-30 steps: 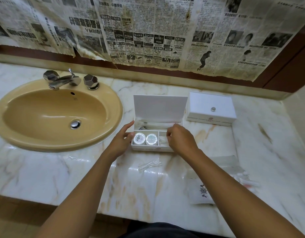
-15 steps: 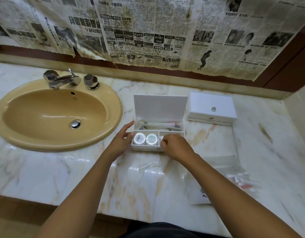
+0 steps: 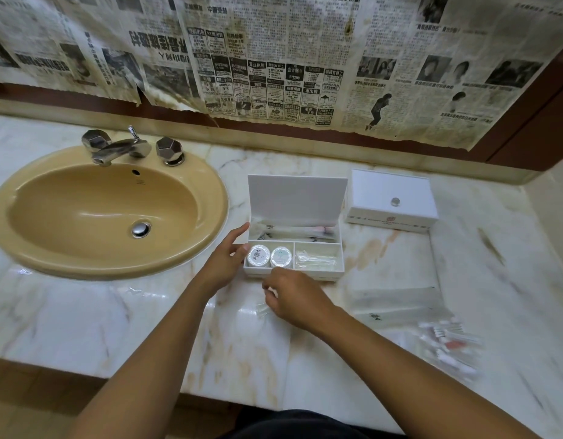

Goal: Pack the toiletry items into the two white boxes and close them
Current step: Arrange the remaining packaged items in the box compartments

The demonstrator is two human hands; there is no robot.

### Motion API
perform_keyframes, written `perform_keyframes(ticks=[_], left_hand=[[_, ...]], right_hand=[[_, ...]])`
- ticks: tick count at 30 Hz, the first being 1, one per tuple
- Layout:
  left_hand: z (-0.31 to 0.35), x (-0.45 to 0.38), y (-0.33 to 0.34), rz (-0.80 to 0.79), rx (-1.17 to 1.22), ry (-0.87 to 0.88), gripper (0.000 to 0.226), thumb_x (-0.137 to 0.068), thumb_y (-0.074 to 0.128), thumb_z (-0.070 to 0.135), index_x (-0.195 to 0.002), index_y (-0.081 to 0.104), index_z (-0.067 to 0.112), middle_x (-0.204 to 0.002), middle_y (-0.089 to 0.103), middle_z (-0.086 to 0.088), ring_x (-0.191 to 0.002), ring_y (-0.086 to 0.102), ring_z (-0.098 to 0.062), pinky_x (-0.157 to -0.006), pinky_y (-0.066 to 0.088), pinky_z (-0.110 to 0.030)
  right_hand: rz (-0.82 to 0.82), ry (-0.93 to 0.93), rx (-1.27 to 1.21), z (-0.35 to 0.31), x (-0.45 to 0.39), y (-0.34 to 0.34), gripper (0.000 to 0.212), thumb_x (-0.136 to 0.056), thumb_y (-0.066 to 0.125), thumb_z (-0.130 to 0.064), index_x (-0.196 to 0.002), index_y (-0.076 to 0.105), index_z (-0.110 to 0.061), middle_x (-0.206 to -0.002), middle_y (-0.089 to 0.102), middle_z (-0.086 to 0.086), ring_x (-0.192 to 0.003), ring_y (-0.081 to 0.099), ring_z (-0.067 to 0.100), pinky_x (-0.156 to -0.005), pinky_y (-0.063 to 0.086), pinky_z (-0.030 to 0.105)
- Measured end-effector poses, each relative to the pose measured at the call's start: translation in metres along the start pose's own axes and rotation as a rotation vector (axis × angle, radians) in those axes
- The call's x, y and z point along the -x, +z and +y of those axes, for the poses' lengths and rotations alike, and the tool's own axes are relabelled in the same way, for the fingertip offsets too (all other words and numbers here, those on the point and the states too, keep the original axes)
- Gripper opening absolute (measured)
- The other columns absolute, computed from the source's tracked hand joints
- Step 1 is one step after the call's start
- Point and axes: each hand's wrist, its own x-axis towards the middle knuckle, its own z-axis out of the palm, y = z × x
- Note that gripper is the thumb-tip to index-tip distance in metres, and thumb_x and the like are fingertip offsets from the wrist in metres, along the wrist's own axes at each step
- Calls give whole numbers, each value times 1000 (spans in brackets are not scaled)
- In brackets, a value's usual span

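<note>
Our left hand (image 3: 224, 264) rests straight fingers on the open box's (image 3: 292, 274) left wall; our right hand (image 3: 292, 301), fingers curled, reaches a clear packet (image 3: 261, 308) near the counter's (image 3: 115, 318) front edge. Grip unclear.

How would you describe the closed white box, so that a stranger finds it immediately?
Start at the sink and look right along the marble counter. Beyond the open box sits the closed white box: its lid is down, with a small round knob on top.
</note>
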Motion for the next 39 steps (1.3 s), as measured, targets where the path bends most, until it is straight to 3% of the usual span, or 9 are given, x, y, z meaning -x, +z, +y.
perform_keyframes(ticks=[3, 8, 13, 15, 18, 22, 29, 35, 39], left_hand=[[1, 1, 0, 1, -6, -3, 44, -103, 46, 29, -143, 39, 45, -97, 61, 5, -76, 50, -2, -86, 41, -30], [-1, -1, 0, 8, -2, -4, 44, -102, 47, 29, -143, 40, 45, -103, 65, 4, -78, 52, -2, -87, 41, -30], [0, 0, 1, 1, 4, 10, 44, -102, 47, 29, -143, 40, 44, -94, 60, -9, -76, 47, -21, -86, 41, -31], [0, 1, 1, -1, 11, 9, 45, -102, 47, 28, -144, 40, 42, -106, 56, -22, -96, 47, -34, -86, 42, -36], [0, 1, 1, -6, 14, 9, 45, -102, 47, 28, -145, 40, 40, -99, 62, -17, -108, 48, -33, -85, 41, -33], [2, 0, 1, 1, 7, 12, 45, -102, 47, 28, -144, 40, 41, -86, 57, 9, -71, 45, -19, -85, 42, -34], [-2, 0, 0, 8, 21, 3, 44, -102, 48, 29, -143, 40, 44, -79, 55, 13, -70, 47, -2, -82, 38, -30], [-5, -3, 0, 2, 7, -9, 44, -102, 48, 31, -143, 39, 47, -78, 50, -1, -75, 47, -4, -88, 40, -31], [-6, -3, 1, 3, 8, 3, 45, -102, 48, 31, -143, 40, 46, -98, 52, -15, -72, 47, -10, -86, 39, -31]], right_hand=[[-151, -18, 89, 7, 5, 19, 15, -83, 52, -4, -90, 65, -5, -99, 60, 12, -96, 55, 33, -69, 43, 35], [-242, -47, 160, 12, 11, 27, 24, -49, 65, 16, -59, 57, -5, -66, 56, 13, -62, 58, 34, -50, 27, 26], [-146, -15, 154, 9, 12, 24, 22, -75, 47, 12, -89, 61, 2, -96, 58, 20, -87, 55, 38, -62, 26, 33], [-169, 20, 144, 7, 11, 20, 25, -77, 45, 10, -94, 60, 0, -99, 59, 19, -91, 56, 38, -62, 27, 33], [-140, 42, 81, 6, 10, 15, 23, -78, 46, 7, -93, 59, -5, -100, 61, 14, -92, 57, 36, -61, 29, 31], [45, 14, 15, 4, 3, 2, 14, -85, 49, -5, -89, 62, -7, -91, 62, 12, -84, 58, 34, -63, 42, 35], [318, 77, -15, 19, -20, -35, 8, -67, 62, 5, -68, 60, -3, -73, 56, 11, -69, 56, 32, -54, 48, 37], [151, 332, 99, 44, -23, -47, 20, -85, 49, 4, -93, 67, -1, -100, 60, 11, -91, 58, 29, -71, 47, 33], [15, 410, 79, 51, -19, -42, 29, -82, 48, 9, -97, 70, -3, -100, 65, 13, -90, 63, 31, -76, 52, 32]])
